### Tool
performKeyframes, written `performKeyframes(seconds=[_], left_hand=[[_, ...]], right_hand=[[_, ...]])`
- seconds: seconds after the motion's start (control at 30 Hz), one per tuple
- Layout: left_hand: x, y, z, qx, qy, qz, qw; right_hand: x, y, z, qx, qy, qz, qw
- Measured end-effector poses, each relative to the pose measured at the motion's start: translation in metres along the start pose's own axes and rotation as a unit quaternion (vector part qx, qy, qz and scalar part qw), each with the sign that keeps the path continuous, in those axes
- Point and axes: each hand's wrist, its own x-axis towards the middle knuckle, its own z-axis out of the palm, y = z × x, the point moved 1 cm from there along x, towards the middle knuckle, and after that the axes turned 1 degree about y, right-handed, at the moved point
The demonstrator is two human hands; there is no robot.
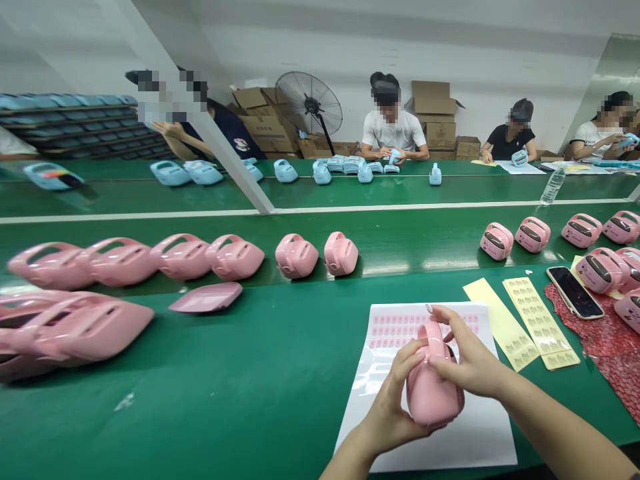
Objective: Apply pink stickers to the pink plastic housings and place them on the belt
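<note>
Between both hands is a pink plastic housing with a top handle (434,400), held over a white sticker sheet (425,457). My left hand (393,407) wraps its left side, thumb low and fingers up near the handle. On the right, my right hand (465,357) grips the upper side, its fingers around the handle area. The sheet carries rows of small pink stickers along its far part. A dark panel shows partly on the housing's right side; the rest of that face is hidden from me.
Pink housings (296,257) line the belt at left, and ones with dark fronts (533,233) stand right. Yellow sticker sheets (543,323), a phone (575,292) and red bubble wrap (613,353) lie at right. Across, people handle blue housings (285,171); a bottle (553,185) stands there.
</note>
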Motion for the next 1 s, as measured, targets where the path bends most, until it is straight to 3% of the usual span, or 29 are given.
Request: performKeyframes(seconds=[0.1,0.17,0.23,0.33,0.4,0.47,0.53,0.67,0.8,1.0], left_hand=[[-0.005,0.000,0.008,-0.059,0.006,-0.052,0.997],[-0.005,0.002,0.018,-0.158,0.060,-0.121,0.978],[-0.001,0.006,0.030,-0.274,0.145,-0.195,0.930],[0.014,0.015,0.044,-0.377,0.253,-0.285,0.844],[0.024,0.019,0.048,-0.403,0.286,-0.324,0.806],[0.030,0.022,0.050,-0.413,0.296,-0.343,0.790],[0.033,0.022,0.049,-0.406,0.294,-0.336,0.797],[0.035,0.021,0.044,-0.348,0.257,-0.307,0.848],[0.038,0.022,0.041,-0.294,0.217,-0.266,0.892],[0.046,0.010,0.039,-0.266,0.264,-0.243,0.894]], right_hand=[[0.014,0.018,0.001,0.076,0.025,0.057,0.995],[0.020,0.033,0.004,0.137,-0.007,0.093,0.986],[0.021,0.045,0.006,0.185,-0.039,0.127,0.974],[0.017,0.056,0.010,0.225,-0.021,0.175,0.958],[0.015,0.059,0.012,0.254,-0.009,0.198,0.947],[0.014,0.061,0.014,0.278,-0.006,0.213,0.937],[0.015,0.063,0.015,0.289,0.008,0.228,0.930],[0.022,0.064,0.012,0.306,0.053,0.249,0.918],[0.030,0.058,0.003,0.272,0.049,0.244,0.930],[0.042,0.061,0.004,0.250,0.020,0.235,0.939]])
